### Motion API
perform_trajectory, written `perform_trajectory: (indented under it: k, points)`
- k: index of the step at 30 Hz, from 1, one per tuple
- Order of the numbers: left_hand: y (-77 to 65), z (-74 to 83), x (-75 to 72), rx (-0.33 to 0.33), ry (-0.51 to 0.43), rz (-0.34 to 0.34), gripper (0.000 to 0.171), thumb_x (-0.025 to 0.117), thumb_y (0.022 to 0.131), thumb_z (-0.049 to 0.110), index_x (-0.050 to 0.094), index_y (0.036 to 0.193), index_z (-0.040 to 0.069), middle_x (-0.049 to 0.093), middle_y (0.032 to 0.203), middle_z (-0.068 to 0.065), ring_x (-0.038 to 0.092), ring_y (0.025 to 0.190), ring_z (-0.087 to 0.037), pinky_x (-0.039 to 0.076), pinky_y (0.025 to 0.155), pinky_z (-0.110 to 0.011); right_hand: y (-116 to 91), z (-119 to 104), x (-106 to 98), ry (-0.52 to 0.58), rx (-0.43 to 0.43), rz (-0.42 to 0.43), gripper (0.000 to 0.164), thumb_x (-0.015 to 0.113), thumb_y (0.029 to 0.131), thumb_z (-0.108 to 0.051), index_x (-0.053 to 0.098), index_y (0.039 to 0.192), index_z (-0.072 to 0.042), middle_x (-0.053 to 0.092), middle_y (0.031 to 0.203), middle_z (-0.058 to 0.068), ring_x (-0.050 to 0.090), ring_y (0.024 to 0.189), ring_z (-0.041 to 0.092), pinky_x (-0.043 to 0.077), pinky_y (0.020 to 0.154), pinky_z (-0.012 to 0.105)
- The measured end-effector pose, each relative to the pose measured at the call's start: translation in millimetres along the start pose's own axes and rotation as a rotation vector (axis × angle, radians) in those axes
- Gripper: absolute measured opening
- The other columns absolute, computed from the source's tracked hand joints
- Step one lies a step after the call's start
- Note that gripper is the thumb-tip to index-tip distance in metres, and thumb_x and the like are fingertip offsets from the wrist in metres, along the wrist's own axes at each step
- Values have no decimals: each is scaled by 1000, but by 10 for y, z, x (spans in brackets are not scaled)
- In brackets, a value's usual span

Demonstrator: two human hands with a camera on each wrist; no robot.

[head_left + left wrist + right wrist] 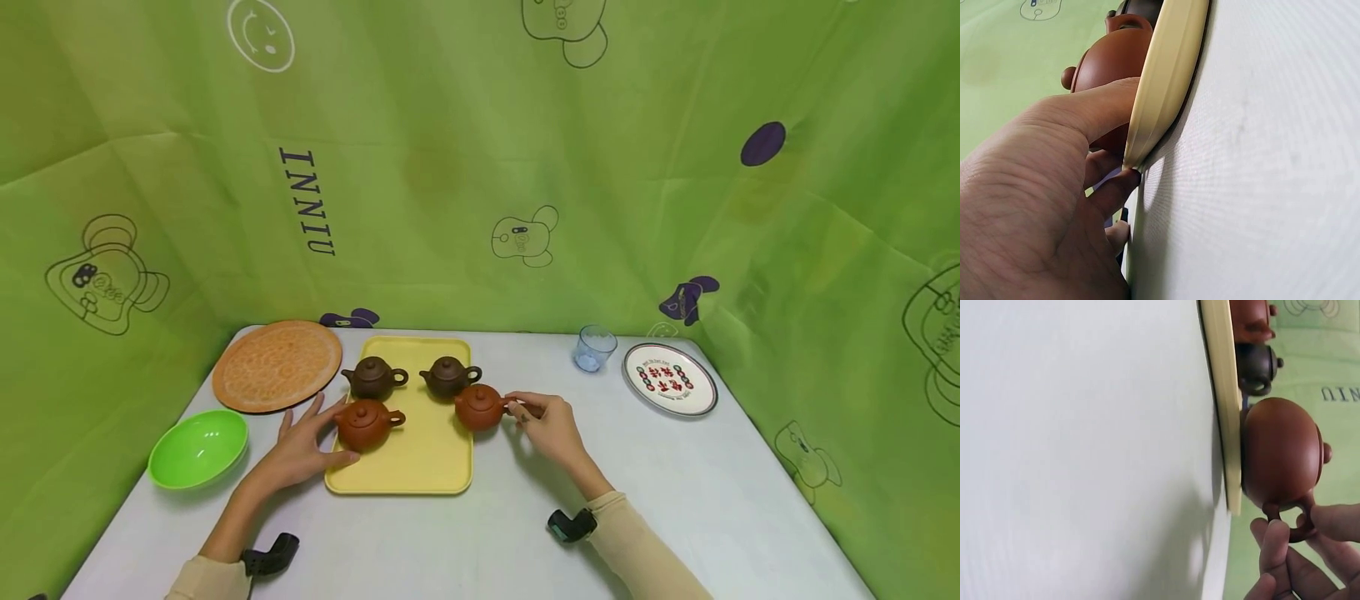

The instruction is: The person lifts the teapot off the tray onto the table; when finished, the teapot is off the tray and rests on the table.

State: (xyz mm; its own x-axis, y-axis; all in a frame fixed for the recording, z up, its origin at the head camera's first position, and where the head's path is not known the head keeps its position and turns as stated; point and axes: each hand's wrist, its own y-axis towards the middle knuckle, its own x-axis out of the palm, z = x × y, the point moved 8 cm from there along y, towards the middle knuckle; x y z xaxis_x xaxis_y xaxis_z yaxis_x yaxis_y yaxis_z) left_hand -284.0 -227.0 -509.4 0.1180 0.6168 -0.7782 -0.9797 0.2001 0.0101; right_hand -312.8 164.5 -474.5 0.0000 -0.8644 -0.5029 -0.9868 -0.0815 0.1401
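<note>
With thumb and fingers, my right hand (551, 429) pinches the handle of a reddish-brown teapot (480, 408). That teapot is at the right rim of a yellow tray (420, 475); in the right wrist view its body (1282, 450) overlaps the rim, and contact underneath cannot be told. My left hand (300, 450) is spread at the tray's left side, beside another reddish-brown teapot (363, 425). Its thumb reaches over the tray rim (1166, 75) near this teapot's body (1113, 59), other fingers lie outside. Two dark brown teapots (372, 379) (448, 377) stand farther back on the tray.
A green bowl (198, 450) and a round pizza-patterned mat (277, 367) are on the left. At the back right stand a clear bluish glass (595, 348) and a white plate (670, 379) with printed characters. Green cloth (420, 208) hangs around the white table (525, 533).
</note>
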Motion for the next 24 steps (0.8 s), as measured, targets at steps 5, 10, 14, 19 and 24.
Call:
perform_trajectory:
  k: [5,10,14,19,24]
  points:
    - [0,-2,-5,14,7,10,97,90,80,46,48,158,7,43,163,-31,15,159,-60,-5,122,-83,51,38,-127,-5,10,17,19,73,100,-12,82,116,-13,84,100,11,80,79,24,57,70,19]
    - [3,0,-11,14,6,13,97,90,80,46,48,158,7,43,163,-31,15,159,-60,-5,123,-83,113,92,-252,-17,18,17,21,72,101,-14,81,119,-12,84,102,12,81,83,27,58,72,18]
    - [2,4,-9,8,0,7,97,90,80,46,48,158,7,42,163,-31,14,159,-60,-6,123,-82,168,159,-333,-37,17,29,21,72,101,-13,81,120,-12,84,102,13,81,83,29,57,73,18]
    - [-3,3,-15,8,1,6,96,89,80,46,48,158,7,42,164,-31,13,159,-60,-6,123,-82,222,272,-381,-54,38,47,24,72,101,-13,79,123,-8,84,103,14,81,81,25,55,75,17]
    - [-2,-8,-1,0,-1,0,97,89,80,46,48,159,8,41,164,-32,13,159,-60,-7,123,-82,251,322,-404,-51,50,65,26,72,101,-14,78,125,-6,83,104,15,80,78,20,53,72,18]
